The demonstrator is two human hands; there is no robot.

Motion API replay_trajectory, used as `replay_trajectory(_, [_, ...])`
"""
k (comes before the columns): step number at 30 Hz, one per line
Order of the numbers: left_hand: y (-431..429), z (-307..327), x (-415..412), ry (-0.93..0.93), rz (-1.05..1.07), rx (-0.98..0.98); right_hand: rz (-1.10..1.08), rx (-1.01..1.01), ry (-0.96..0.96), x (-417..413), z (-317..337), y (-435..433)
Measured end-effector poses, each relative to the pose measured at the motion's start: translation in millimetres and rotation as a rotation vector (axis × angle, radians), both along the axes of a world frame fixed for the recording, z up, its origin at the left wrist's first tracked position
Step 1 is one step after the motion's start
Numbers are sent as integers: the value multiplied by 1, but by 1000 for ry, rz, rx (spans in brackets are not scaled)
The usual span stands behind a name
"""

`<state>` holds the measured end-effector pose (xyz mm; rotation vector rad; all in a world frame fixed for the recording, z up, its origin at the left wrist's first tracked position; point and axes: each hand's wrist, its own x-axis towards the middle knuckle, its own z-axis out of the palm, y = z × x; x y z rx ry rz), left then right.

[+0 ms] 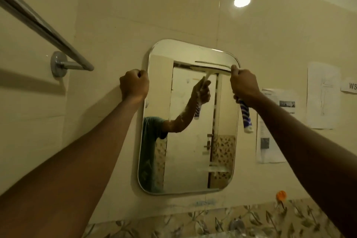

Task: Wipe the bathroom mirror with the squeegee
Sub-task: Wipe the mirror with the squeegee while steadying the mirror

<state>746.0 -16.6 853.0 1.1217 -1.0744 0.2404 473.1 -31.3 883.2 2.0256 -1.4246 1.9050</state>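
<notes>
A rounded rectangular mirror hangs on the cream tiled wall. My right hand is shut on the squeegee by its blue-and-white striped handle, which sticks out below my fist. The pale squeegee blade lies flat against the glass near the mirror's top edge, roughly level. My left hand is a closed fist gripping the mirror's upper left edge. The glass reflects my arm, the squeegee and a door behind me.
A chrome towel bar with its wall mount juts out at upper left. Paper sheets are stuck to the wall right of the mirror. An orange hook and a patterned tile border sit below.
</notes>
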Motion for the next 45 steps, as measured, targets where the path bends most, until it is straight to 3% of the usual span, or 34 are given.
replay_trajectory(9, [-14,4,13,-32,-58,-7,-8,53,-5,24,45,-3])
replay_trajectory(13, [-17,4,12,4,-64,3,4,19,101,30,-8,-4])
replay_trajectory(17, [-14,7,12,-12,-51,-3,20,120,94,35,-88,-2])
replay_trajectory(19, [-13,6,11,-30,-36,-3,14,174,154,33,-94,6])
replay_trajectory(25, [-7,1,5,-73,24,6,-12,18,74,34,23,16])
replay_trajectory(28, [-3,1,5,-64,11,7,-14,44,78,42,56,19])
replay_trajectory(31, [-5,2,6,-29,-24,15,3,56,89,47,27,11])
replay_trajectory(35, [-6,1,6,-17,-21,4,38,147,56,52,-61,3])
replay_trajectory(38, [-8,2,7,-33,-14,2,32,220,134,54,-90,15])
replay_trajectory(45, [-13,0,13,-62,23,-1,61,17,73,63,35,23])
